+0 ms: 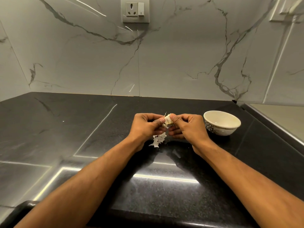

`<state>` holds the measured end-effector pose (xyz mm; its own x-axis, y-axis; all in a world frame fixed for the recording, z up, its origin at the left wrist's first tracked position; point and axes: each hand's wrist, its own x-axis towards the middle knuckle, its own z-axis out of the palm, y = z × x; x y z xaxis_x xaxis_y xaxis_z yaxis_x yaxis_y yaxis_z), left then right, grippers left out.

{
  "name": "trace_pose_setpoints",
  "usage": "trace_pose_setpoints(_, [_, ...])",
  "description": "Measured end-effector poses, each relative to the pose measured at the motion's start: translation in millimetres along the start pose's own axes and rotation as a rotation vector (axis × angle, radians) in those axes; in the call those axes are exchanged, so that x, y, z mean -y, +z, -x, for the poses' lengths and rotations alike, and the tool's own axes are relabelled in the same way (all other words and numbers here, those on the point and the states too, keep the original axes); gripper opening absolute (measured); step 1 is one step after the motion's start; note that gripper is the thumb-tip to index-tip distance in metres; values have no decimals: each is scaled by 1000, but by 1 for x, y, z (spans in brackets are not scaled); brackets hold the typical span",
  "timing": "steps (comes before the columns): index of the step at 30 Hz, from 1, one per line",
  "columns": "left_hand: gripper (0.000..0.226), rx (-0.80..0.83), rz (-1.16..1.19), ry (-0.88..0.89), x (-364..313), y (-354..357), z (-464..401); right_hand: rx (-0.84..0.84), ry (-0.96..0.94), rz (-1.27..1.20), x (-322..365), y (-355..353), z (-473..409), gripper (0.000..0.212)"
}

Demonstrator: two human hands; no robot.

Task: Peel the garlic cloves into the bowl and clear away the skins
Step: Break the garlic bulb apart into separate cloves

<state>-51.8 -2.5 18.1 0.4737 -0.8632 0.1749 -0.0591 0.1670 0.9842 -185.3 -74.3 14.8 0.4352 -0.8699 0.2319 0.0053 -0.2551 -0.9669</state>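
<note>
Over the dark worktop [98,129], the left hand [146,127] and right hand [185,127] together pinched a garlic clove [168,121], with loose skins [158,139] beneath. Torn skin could scatter, and a slippery clove might miss the bowl [222,122] just right.

A pale garlic clove [168,121] is held above the counter, its skin partly torn. White skins [158,140] are piled below it. A cream bowl [222,123] stands upright nearby.

Likely a home kitchen: black stone counter [164,186], marble-look wall tiles [82,63], wall socket [135,10].
</note>
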Motion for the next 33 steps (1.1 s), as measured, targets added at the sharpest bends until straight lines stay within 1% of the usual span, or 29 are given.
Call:
trace_pose_setpoints(3, [10,35,57,-48,-2,0,1,-8,0,8,1,-3,-2,22])
trace_pose_setpoints(7, [15,56,44,-61,-3,-2,2,-29,1,32,2,-8,-4,21])
trace_pose_setpoints(14, [20,87,12,-27,-7,-1,9,-115,-71,99,6,-19,-9,21])
trace_pose_setpoints(18, [15,127,-4,24,-9,3,14,-106,-97,131,9,-25,-10,11])
trace_pose_setpoints(20, [13,142,-57,80,-10,6,17,-109,-122,160,12,-30,-9,8])
trace_pose_setpoints(25, [16,168,-260,199,-14,22,26,-118,-170,212,27,-45,-3,11])
trace_pose_setpoints(28, [10,186,-398,190,-17,39,29,-129,-189,245,33,-53,1,12])
trace_pose_setpoints(33, [12,219,-475,160,-14,74,31,-158,-205,253,36,-59,-1,16])
